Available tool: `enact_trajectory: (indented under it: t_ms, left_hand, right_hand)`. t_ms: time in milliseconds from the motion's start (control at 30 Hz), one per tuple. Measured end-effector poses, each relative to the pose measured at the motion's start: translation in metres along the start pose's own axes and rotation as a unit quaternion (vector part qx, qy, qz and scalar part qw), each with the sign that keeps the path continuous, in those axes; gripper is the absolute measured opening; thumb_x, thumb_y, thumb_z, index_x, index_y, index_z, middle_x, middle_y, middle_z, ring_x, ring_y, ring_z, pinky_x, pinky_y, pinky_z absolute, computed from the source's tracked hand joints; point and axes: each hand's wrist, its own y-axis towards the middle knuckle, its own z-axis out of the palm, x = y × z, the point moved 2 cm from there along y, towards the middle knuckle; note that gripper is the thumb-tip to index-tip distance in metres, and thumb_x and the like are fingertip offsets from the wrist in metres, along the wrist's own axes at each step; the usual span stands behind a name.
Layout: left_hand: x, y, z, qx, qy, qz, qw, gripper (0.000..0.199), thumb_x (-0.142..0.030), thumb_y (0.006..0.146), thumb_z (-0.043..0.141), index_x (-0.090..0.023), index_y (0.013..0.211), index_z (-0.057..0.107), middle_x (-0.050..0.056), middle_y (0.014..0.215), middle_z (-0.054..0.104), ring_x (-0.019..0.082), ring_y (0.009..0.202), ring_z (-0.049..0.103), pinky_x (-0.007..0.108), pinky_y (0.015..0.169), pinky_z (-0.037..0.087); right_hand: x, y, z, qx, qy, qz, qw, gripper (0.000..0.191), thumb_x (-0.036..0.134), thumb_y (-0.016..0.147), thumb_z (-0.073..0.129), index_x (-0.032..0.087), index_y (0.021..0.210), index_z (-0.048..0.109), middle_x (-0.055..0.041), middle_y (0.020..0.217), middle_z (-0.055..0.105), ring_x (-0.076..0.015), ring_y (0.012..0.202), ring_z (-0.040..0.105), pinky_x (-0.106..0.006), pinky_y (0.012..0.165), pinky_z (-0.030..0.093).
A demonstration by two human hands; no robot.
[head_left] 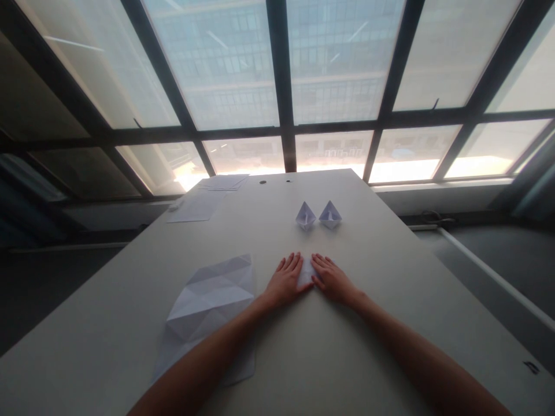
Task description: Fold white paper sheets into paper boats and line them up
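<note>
We lay both grips flat, palms down and fingers extended, with neither curled around anything. The left hand (284, 281) covers the left side of a small folded paper (306, 273) and the right hand (333, 280) covers its right side; the paper shows only in the gap between them, on the middle of the worktop (269, 231). This placement likely keeps the light paper flat and stops it sliding.

To the left, toward the near left corner, lies a large creased sheet (217, 294), its ridges raised; our left forearm crosses above it. We judge that it sits aside to leave the middle free for handling.

Beyond the hands, nearer the right edge than the left, two peaked paper shapes stand side by side: the left shape (306, 216) and the right shape (330, 215), probably placed there out of the forearms' way. Flat sheets (197, 206) lie along the left edge toward the far left corner, within reach but apart from the handling area
</note>
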Motion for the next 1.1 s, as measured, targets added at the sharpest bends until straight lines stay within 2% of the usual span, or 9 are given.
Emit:
enact_trajectory:
  t_ms: [200, 333, 500, 600, 700, 900, 1100]
  left_hand:
    - [0.007, 0.002, 0.003, -0.037, -0.005, -0.082, 0.996, 0.070, -0.052, 0.097, 0.041, -0.007, 0.149, 0.034, 0.019, 0.156, 0.031, 0.030, 0.147, 0.023, 0.046, 0.119, 0.019]
    - [0.011, 0.004, 0.003, -0.056, -0.036, -0.097, 0.993, 0.057, -0.042, 0.098, 0.042, -0.013, 0.147, 0.039, 0.014, 0.153, 0.040, 0.028, 0.145, 0.029, 0.045, 0.119, 0.022]
    - [0.010, 0.004, 0.000, -0.073, -0.073, -0.078, 0.992, 0.046, -0.035, 0.096, 0.049, -0.019, 0.139, 0.049, 0.011, 0.148, 0.047, 0.027, 0.142, 0.036, 0.048, 0.118, 0.023]
    - [0.010, 0.004, -0.001, -0.080, -0.083, -0.055, 0.992, 0.043, -0.032, 0.095, 0.051, -0.021, 0.137, 0.050, 0.011, 0.151, 0.043, 0.025, 0.141, 0.037, 0.048, 0.118, 0.024]
    - [0.011, 0.003, 0.001, -0.084, -0.079, -0.054, 0.992, 0.043, -0.032, 0.095, 0.051, -0.021, 0.137, 0.050, 0.012, 0.154, 0.038, 0.024, 0.142, 0.035, 0.047, 0.118, 0.024]
    - [0.010, 0.002, 0.003, -0.063, -0.070, -0.040, 0.995, 0.049, -0.041, 0.094, 0.053, -0.022, 0.139, 0.049, 0.010, 0.152, 0.042, 0.027, 0.144, 0.032, 0.050, 0.118, 0.020]
    - [0.008, 0.001, -0.001, -0.056, -0.089, -0.020, 0.994, 0.054, -0.041, 0.090, 0.060, -0.027, 0.140, 0.048, 0.007, 0.148, 0.048, 0.026, 0.141, 0.036, 0.053, 0.119, 0.017]
  right_hand:
    - [0.002, 0.000, -0.003, -0.002, -0.003, 0.001, 1.000, 0.056, 0.029, 0.095, 0.043, 0.006, 0.145, 0.042, -0.0166, 0.154, 0.035, -0.0229, 0.145, 0.029, -0.039, 0.120, 0.020]
    - [0.002, -0.001, -0.004, -0.001, -0.004, 0.002, 1.000, 0.056, 0.029, 0.095, 0.043, 0.006, 0.146, 0.042, -0.0165, 0.154, 0.035, -0.0226, 0.145, 0.029, -0.039, 0.120, 0.020]
    - [0.002, -0.001, -0.002, -0.004, -0.008, 0.003, 1.000, 0.055, 0.030, 0.096, 0.042, 0.007, 0.146, 0.042, -0.0153, 0.155, 0.035, -0.0220, 0.145, 0.028, -0.038, 0.120, 0.019]
    - [-0.001, -0.001, 0.000, -0.009, -0.015, 0.025, 1.000, 0.056, 0.030, 0.096, 0.041, 0.006, 0.146, 0.041, -0.0159, 0.156, 0.033, -0.0231, 0.146, 0.026, -0.039, 0.120, 0.019]
    - [-0.004, 0.000, 0.002, -0.015, -0.024, 0.064, 0.998, 0.056, 0.031, 0.096, 0.040, 0.005, 0.146, 0.040, -0.0169, 0.155, 0.033, -0.0244, 0.146, 0.025, -0.040, 0.119, 0.018]
    - [-0.010, -0.001, 0.000, -0.040, -0.036, 0.141, 0.989, 0.058, 0.030, 0.096, 0.040, 0.001, 0.146, 0.040, -0.0200, 0.155, 0.033, -0.0260, 0.146, 0.025, -0.039, 0.119, 0.015]
    - [-0.010, -0.001, -0.001, -0.038, -0.039, 0.165, 0.985, 0.059, 0.033, 0.097, 0.039, 0.001, 0.146, 0.040, -0.0205, 0.155, 0.032, -0.0266, 0.146, 0.023, -0.039, 0.119, 0.014]
